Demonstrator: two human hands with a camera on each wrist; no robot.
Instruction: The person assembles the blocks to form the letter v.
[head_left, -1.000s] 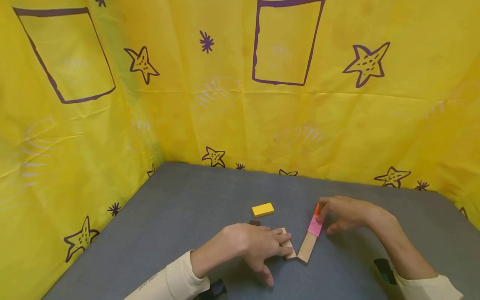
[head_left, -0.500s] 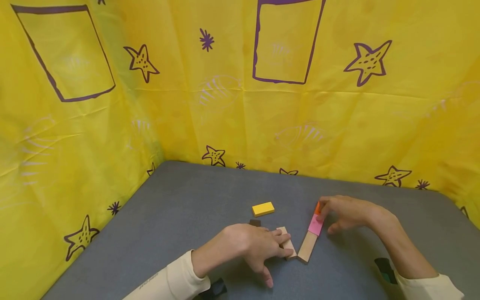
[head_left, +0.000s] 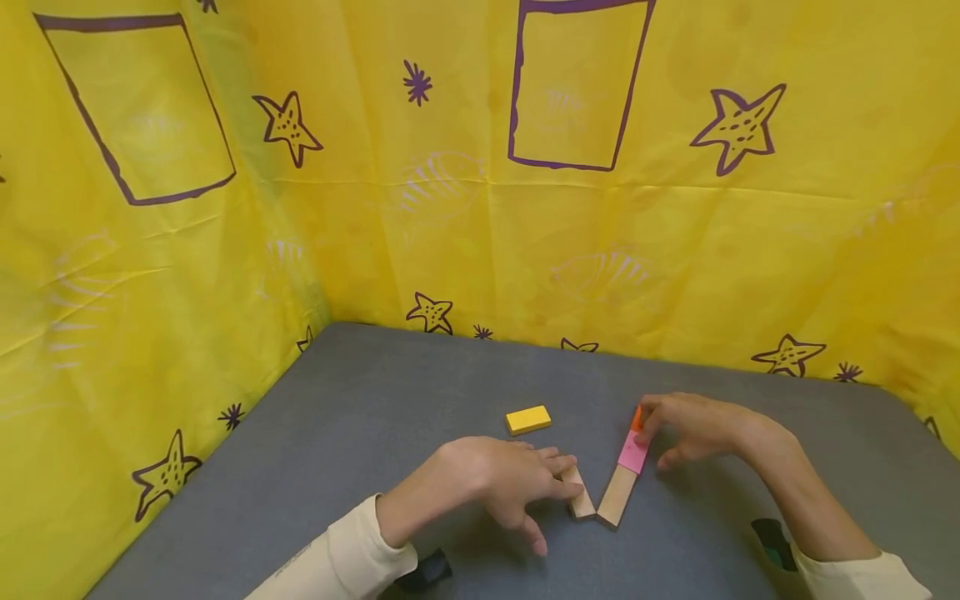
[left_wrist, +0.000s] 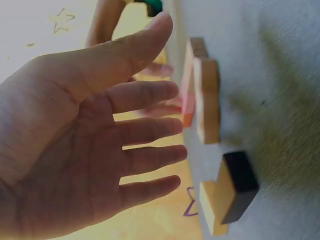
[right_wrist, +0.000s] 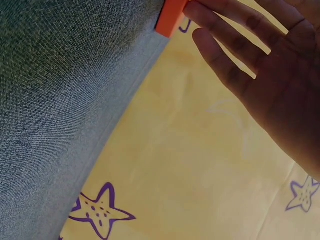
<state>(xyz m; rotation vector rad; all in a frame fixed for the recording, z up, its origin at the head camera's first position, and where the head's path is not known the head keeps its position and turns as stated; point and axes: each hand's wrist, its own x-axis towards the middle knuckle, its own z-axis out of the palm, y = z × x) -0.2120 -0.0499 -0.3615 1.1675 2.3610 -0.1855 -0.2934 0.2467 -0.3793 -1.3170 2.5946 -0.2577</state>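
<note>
My left hand, fingers spread and fairly straight, hovers over or lightly touches a plain wooden block; contact is hard to tell. In the left wrist view that block stands just beyond the fingertips. Another plain block meets it at the lower end, forming a V. A pink block and an orange block continue that right-hand line. My right hand rests its fingertips on the pink and orange blocks. In the right wrist view its fingers look straight beside the orange block.
A yellow block lies behind the left hand on the grey table. Near it, a dark block shows in the left wrist view; the left hand hides it from the head view. Yellow patterned cloth rises along the table's edges.
My left hand has lifted slightly and shifted, covering the dark block that showed behind it before. My right hand and the row of blocks stay as they were.
</note>
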